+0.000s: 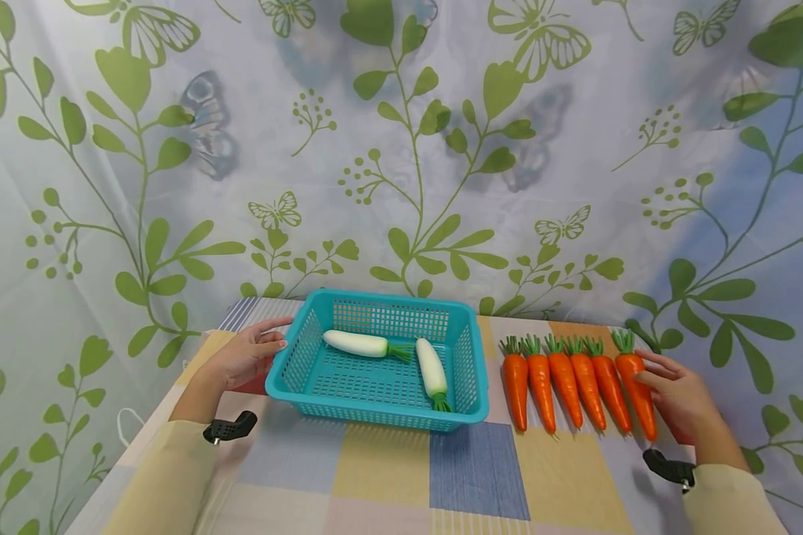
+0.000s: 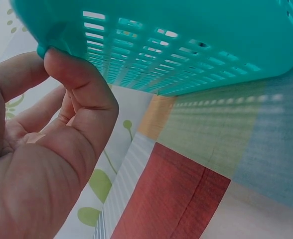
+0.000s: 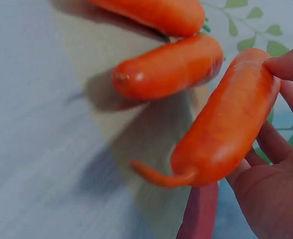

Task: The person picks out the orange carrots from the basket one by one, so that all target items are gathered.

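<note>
A turquoise plastic basket [image 1: 375,414] stands on the table, holding two white radishes. One radish [image 1: 356,342] lies crosswise at the back; the other radish [image 1: 432,369] points toward the front at the right. At the basket's left side, my left hand [image 1: 249,357] pinches the rim [image 2: 49,37] between thumb and finger. My right hand [image 1: 684,395] grips the rightmost carrot [image 1: 636,390] by its upper part, thumb on top. In the right wrist view this carrot [image 3: 226,124] appears tilted, its thin root tip lowest. More carrots [image 1: 563,379] lie in a row to its left.
A patchwork checked cloth [image 1: 388,468] covers the table. Behind it hangs a pale curtain [image 1: 442,186] with green leaves and butterflies. A thin white cord [image 1: 123,423] loops at the table's left edge. The carrot row lies close to the basket's right side.
</note>
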`<state>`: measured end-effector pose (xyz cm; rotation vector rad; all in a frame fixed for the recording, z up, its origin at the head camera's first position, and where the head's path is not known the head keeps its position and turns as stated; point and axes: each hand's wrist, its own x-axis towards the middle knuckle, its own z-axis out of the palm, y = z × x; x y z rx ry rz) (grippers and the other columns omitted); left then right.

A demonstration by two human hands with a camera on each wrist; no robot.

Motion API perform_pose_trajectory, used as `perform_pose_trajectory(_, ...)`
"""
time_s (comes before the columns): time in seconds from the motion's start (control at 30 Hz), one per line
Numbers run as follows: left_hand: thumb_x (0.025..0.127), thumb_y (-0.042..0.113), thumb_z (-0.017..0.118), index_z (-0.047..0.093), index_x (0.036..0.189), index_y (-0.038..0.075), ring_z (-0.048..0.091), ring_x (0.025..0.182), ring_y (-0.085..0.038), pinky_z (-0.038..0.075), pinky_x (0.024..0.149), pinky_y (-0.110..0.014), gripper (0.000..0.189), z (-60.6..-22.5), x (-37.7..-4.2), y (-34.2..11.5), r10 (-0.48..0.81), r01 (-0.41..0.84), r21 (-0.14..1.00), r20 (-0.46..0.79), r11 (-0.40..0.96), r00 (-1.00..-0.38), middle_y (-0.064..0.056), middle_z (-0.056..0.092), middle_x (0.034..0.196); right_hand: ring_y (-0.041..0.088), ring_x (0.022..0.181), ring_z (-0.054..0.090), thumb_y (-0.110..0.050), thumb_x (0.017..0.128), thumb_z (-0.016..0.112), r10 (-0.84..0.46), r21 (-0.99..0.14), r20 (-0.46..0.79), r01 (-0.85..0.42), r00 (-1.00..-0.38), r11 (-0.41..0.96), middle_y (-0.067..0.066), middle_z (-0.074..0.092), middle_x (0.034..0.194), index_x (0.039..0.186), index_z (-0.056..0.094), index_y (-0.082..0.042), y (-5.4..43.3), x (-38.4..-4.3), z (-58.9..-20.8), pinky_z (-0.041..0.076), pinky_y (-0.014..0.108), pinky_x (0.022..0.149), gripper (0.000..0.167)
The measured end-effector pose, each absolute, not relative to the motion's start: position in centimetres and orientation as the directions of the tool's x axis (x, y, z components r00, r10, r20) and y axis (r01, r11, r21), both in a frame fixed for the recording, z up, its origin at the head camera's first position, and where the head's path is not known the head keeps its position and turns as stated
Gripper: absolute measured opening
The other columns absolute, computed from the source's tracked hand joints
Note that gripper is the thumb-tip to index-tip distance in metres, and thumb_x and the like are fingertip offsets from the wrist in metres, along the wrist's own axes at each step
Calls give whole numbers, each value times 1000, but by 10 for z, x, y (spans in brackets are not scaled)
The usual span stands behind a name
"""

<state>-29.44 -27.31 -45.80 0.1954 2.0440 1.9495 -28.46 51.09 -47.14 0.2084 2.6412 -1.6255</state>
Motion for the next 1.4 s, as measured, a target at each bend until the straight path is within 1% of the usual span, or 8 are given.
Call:
perform_pose_trajectory(0.23, 102, 21, 65, 25, 162, 10, 69, 113, -25, 59, 99, -44, 73, -458, -295, -273, 303, -116, 990, -134, 76, -943, 2, 67, 113, -11, 84, 63, -38, 97, 71, 105, -872, -156, 187, -982, 452, -31, 58, 100, 154, 48, -27, 523, -291, -475, 59, 18, 75, 63)
perform_pose_trajectory(0.4, 102, 22, 64, 26, 162, 11, 69, 113, -26, 59, 98, -44, 72, -458, -295, -274, 300, -112, 990, -131, 81, -945, -4, 66, 119, -8, 84, 66, -43, 97, 70, 98, -845, -208, 229, -973, 483, -22, 61, 107, 158, 42, -19, 530, -297, -476, 61, 21, 77, 71)
perform_pose_trajectory(0.47, 102, 22, 64, 26, 162, 11, 69, 113, -26, 59, 98, -43, 72, -458, -295, -274, 301, -110, 990, -130, 84, -945, -6, 65, 120, -7, 84, 65, -44, 98, 68, 94, -829, -213, 231, -973, 510, -10, 66, 112, 159, 37, -11, 532, -299, -476, 61, 23, 78, 76)
perform_pose_trajectory(0.53, 103, 22, 64, 26, 162, 11, 69, 113, -26, 59, 98, -43, 71, -458, -296, -273, 303, -108, 991, -129, 85, -944, -4, 66, 120, -8, 84, 65, -44, 99, 65, 91, -803, -210, 225, -973, 553, 12, 68, 123, 159, 33, -3, 533, -300, -477, 62, 24, 78, 79)
perform_pose_trajectory(0.63, 103, 21, 63, 26, 162, 11, 70, 112, -24, 59, 99, -44, 71, -459, -296, -273, 308, -107, 991, -128, 83, -943, 0, 67, 116, -8, 84, 64, -45, 100, 64, 86, -755, -201, 210, -976, 621, 38, 50, 143, 156, 30, 4, 534, -303, -478, 62, 25, 78, 82)
perform_pose_trajectory(0.87, 103, 20, 62, 25, 162, 10, 70, 108, -18, 59, 99, -44, 71, -458, -294, -272, 305, -104, 991, -124, 82, -944, 0, 66, 118, 8, 96, 69, -48, 99, 64, 84, -701, -216, 214, -973, 680, 40, 39, 151, 156, 32, 4, 534, -310, -480, 62, 27, 79, 83)
perform_pose_trajectory(1.13, 104, 20, 62, 25, 162, 10, 70, 107, -16, 59, 98, -42, 70, -459, -294, -273, 308, -105, 992, -121, 68, -944, -8, 65, 124, 24, 100, 72, -45, 99, 65, 93, -676, -211, 214, -973, 705, 40, 48, 144, 154, 33, 6, 531, -314, -476, 63, 31, 80, 82)
perform_pose_trajectory(1.4, 104, 18, 61, 24, 162, 9, 71, 103, -14, 60, 97, -41, 70, -459, -294, -273, 311, -107, 992, -121, 61, -943, 1, 67, 115, 2, 89, 70, -40, 101, 64, 53, -723, -205, 188, -977, 665, 40, 45, 147, 154, 30, 9, 528, -313, -475, 61, 22, 77, 80)
